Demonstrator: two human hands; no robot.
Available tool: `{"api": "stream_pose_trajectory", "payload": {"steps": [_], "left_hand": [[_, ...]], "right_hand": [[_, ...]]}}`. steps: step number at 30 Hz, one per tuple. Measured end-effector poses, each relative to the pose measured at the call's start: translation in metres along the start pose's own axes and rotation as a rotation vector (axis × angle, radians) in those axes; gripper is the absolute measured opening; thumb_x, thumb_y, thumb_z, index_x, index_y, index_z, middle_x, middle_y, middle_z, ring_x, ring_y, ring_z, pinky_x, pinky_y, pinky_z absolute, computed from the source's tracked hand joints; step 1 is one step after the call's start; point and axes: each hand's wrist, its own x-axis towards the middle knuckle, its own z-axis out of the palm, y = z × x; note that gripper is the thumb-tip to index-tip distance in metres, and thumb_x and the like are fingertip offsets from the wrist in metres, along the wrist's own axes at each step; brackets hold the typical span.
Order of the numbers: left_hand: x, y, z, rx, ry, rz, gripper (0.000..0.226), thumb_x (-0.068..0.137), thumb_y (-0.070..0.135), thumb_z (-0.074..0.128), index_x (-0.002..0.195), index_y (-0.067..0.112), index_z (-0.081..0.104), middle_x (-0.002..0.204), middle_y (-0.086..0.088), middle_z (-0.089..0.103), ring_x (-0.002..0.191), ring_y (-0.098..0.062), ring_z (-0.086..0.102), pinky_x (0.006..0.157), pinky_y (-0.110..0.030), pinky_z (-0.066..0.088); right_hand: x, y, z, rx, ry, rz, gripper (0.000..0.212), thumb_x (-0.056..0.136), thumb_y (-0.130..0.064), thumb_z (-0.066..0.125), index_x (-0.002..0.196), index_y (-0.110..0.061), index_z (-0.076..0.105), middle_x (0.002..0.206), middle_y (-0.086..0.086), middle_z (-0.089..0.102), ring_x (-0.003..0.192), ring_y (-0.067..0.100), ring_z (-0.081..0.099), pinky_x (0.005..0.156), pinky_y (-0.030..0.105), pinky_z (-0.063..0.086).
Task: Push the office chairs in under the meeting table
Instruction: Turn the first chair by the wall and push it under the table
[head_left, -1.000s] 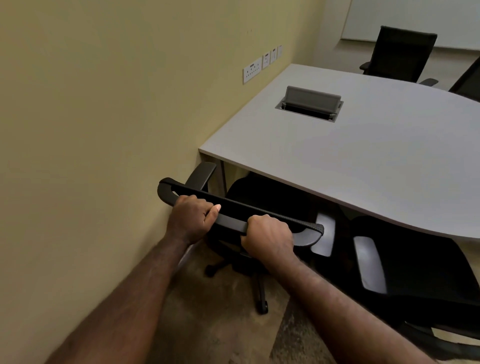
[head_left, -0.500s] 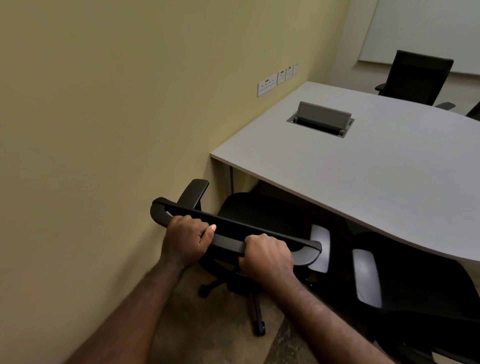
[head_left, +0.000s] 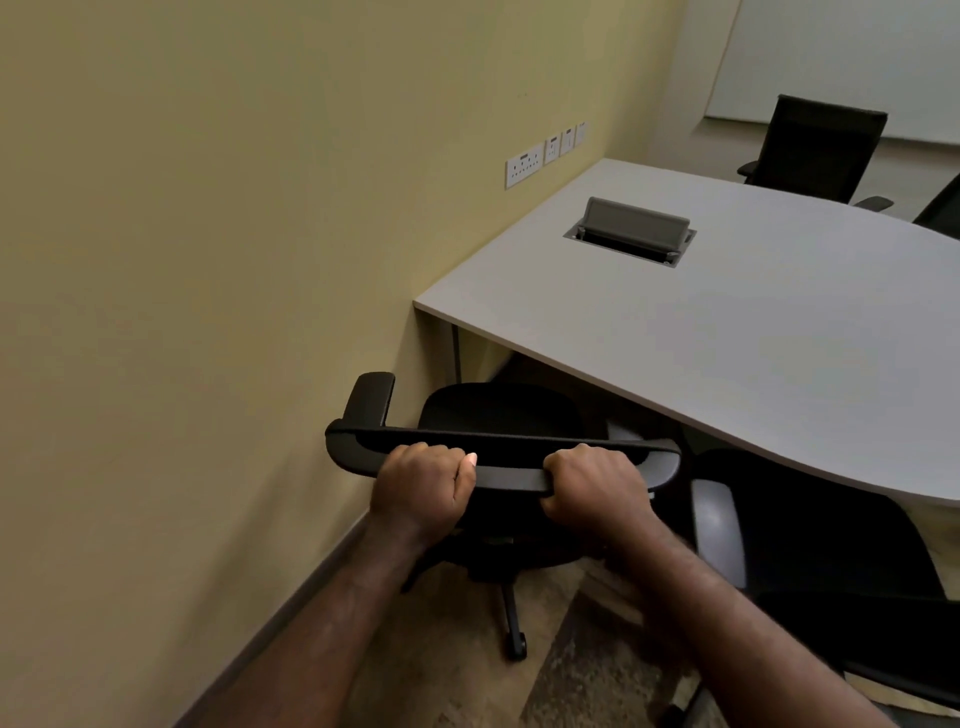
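A black office chair (head_left: 506, 413) stands by the yellow wall, facing the near left corner of the grey meeting table (head_left: 753, 332). My left hand (head_left: 423, 486) and my right hand (head_left: 592, 486) both grip the top edge of its backrest, fingers curled over it. The front of the seat lies just under the table edge; its left armrest is out in the open. A second black chair (head_left: 810, 540) with a grey armrest sits to the right, partly under the table.
The yellow wall (head_left: 208, 312) runs close along the chair's left side, with sockets (head_left: 524, 165) above the table. An open cable box (head_left: 631, 231) sits in the tabletop. Two more black chairs (head_left: 815, 148) stand at the far side.
The chair has come back toward me and out from under the table; more of its seat and left armrest now show. Both hands keep their grip on the backrest.
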Motion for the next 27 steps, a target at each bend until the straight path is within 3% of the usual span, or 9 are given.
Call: {"api": "stream_pose_trajectory", "payload": {"steps": [3, 7, 13, 20, 23, 25, 27], "left_hand": [[-0.001, 0.016, 0.002, -0.009, -0.014, 0.003, 0.04, 0.096, 0.037, 0.031, 0.063, 0.023, 0.047, 0.057, 0.009, 0.039, 0.052, -0.014, 0.037, 0.057, -0.029, 0.031], [-0.001, 0.038, 0.007, -0.004, -0.048, -0.027, 0.038, 0.098, 0.04, 0.025, 0.066, 0.026, 0.041, 0.059, 0.008, 0.04, 0.054, -0.014, 0.037, 0.058, -0.03, 0.032], [0.002, 0.068, 0.016, 0.018, -0.06, 0.001, 0.043, 0.1, 0.045, 0.024, 0.073, 0.023, 0.049, 0.064, 0.008, 0.04, 0.058, -0.013, 0.037, 0.06, -0.033, 0.037], [0.006, 0.079, 0.014, -0.002, -0.115, 0.007, 0.047, 0.1, 0.049, 0.019, 0.084, 0.021, 0.053, 0.074, 0.004, 0.051, 0.068, -0.016, 0.049, 0.066, -0.035, 0.042], [0.01, 0.076, 0.007, -0.04, -0.151, 0.006, 0.046, 0.098, 0.055, 0.022, 0.098, 0.022, 0.053, 0.09, 0.003, 0.055, 0.083, -0.016, 0.051, 0.075, -0.035, 0.042], [0.016, 0.069, 0.0, -0.071, -0.131, -0.003, 0.046, 0.095, 0.06, 0.026, 0.106, 0.023, 0.052, 0.098, 0.004, 0.054, 0.089, -0.014, 0.049, 0.081, -0.036, 0.042], [0.026, 0.057, -0.011, -0.071, -0.078, 0.001, 0.048, 0.093, 0.063, 0.028, 0.109, 0.024, 0.051, 0.101, 0.005, 0.053, 0.092, -0.014, 0.048, 0.084, -0.036, 0.041]], "right_hand": [[-0.002, 0.017, -0.004, -0.024, -0.034, -0.014, 0.015, 0.081, -0.041, 0.055, 0.078, -0.027, 0.057, 0.07, -0.008, 0.053, 0.073, 0.019, 0.06, 0.061, 0.03, 0.039], [-0.002, 0.038, -0.009, -0.052, -0.067, -0.025, 0.016, 0.082, -0.039, 0.056, 0.074, -0.028, 0.049, 0.063, -0.007, 0.046, 0.067, 0.017, 0.051, 0.061, 0.029, 0.036], [-0.001, 0.069, -0.009, -0.099, -0.035, 0.01, 0.013, 0.075, -0.034, 0.057, 0.068, -0.028, 0.047, 0.057, -0.008, 0.042, 0.059, 0.015, 0.044, 0.057, 0.028, 0.032], [0.003, 0.083, -0.007, -0.099, 0.042, -0.01, 0.013, 0.07, -0.031, 0.061, 0.068, -0.025, 0.05, 0.062, -0.007, 0.05, 0.072, 0.02, 0.062, 0.058, 0.028, 0.031], [-0.001, 0.084, -0.006, 0.024, 0.124, -0.099, 0.028, 0.072, -0.053, 0.063, 0.073, -0.03, 0.047, 0.073, -0.011, 0.053, 0.077, 0.016, 0.057, 0.067, 0.03, 0.034], [-0.006, 0.082, -0.008, 0.12, 0.178, -0.162, 0.048, 0.071, -0.077, 0.058, 0.084, -0.031, 0.05, 0.083, -0.011, 0.052, 0.081, 0.012, 0.05, 0.072, 0.03, 0.036], [-0.005, 0.076, -0.016, 0.176, 0.224, -0.193, 0.066, 0.067, -0.087, 0.053, 0.098, -0.029, 0.054, 0.095, -0.01, 0.053, 0.089, 0.011, 0.048, 0.078, 0.032, 0.039]]}}
